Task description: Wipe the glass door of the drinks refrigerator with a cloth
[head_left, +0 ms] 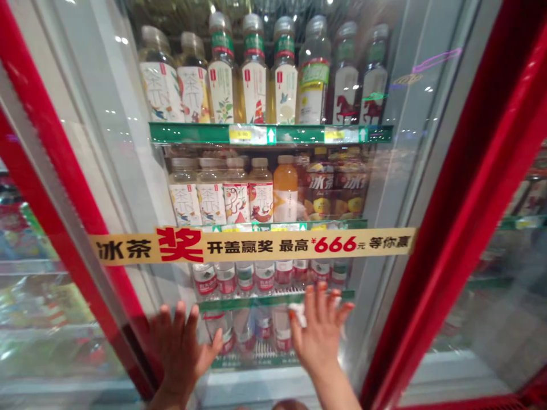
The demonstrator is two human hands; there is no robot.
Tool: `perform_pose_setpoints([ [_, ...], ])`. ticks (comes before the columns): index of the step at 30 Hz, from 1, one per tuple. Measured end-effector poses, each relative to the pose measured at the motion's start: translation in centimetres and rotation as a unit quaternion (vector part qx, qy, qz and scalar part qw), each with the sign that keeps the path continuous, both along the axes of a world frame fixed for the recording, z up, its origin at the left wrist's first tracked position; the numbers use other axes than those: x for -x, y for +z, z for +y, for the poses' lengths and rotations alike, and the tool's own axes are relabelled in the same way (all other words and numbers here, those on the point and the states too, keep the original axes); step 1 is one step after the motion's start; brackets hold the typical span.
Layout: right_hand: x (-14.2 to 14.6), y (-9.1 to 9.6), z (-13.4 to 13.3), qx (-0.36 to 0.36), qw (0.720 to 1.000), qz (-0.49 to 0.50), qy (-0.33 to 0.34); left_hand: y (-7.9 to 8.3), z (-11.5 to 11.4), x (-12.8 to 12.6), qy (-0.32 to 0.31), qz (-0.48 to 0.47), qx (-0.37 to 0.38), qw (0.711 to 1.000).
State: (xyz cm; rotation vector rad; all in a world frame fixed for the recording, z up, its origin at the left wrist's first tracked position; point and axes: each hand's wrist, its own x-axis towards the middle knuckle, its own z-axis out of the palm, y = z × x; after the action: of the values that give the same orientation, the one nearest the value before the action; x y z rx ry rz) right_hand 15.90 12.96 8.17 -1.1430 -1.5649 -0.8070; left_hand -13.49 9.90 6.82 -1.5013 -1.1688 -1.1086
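My left hand (179, 347) is raised with its fingers stretched upward and its thumb apart, at the lower left of the glass door (252, 384). It holds nothing that I can see. My right hand (318, 336) is spread out in front of the same glass, farther right. Something white and crumpled, like a tissue (298, 312), shows between its thumb and forefinger; most of it is hidden behind the hand. Whether either palm touches the glass, I cannot tell. A yellow sticker strip (256, 247) with printed characters and "666" crosses the door above both hands.
Behind the glass, green-edged shelves (294, 134) carry several rows of drinks, among them tea bottles (221, 85), an orange drink bottle (285, 191) and red-labelled water bottles (265, 277). Red door frames (461, 228) rise on both sides. Another glass-fronted section (38, 285) stands at left.
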Motion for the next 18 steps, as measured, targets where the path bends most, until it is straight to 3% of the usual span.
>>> perform_pose_setpoints([
  [3,-6.7,1.3,2.3,0.01,0.98,0.195,-0.047,-0.3,0.3,0.4,0.025,0.021,-0.006,0.999],
  [5,-6.6,1.1,2.8,0.013,0.956,0.289,-0.059,-0.1,0.3,0.3,0.034,0.015,-0.015,0.999],
  [8,0.5,-0.9,1.2,0.004,0.966,0.257,-0.029,0.9,0.1,-0.2,0.032,0.034,-0.022,0.999],
  [10,5.8,-2.5,-0.3,0.002,0.993,0.116,0.029,1.3,-0.1,-0.4,0.029,0.045,-0.03,0.998],
  [12,7.6,-3.4,-1.0,-0.007,0.998,-0.01,0.069,1.2,-0.1,-0.3,0.028,0.045,-0.03,0.998],
  [14,4.8,-3.3,-0.6,-0.011,0.998,-0.026,0.056,0.3,0.1,0.1,0.029,0.023,-0.019,0.999],
  [16,-0.5,-2.1,0.6,-0.001,0.998,0.069,0.006,-1.1,0.4,0.6,0.029,-0.006,-0.003,1.0],
  [18,-4.8,-0.5,1.9,0.005,0.98,0.197,-0.042,-2.4,0.6,0.9,0.03,-0.03,0.005,0.999],
])
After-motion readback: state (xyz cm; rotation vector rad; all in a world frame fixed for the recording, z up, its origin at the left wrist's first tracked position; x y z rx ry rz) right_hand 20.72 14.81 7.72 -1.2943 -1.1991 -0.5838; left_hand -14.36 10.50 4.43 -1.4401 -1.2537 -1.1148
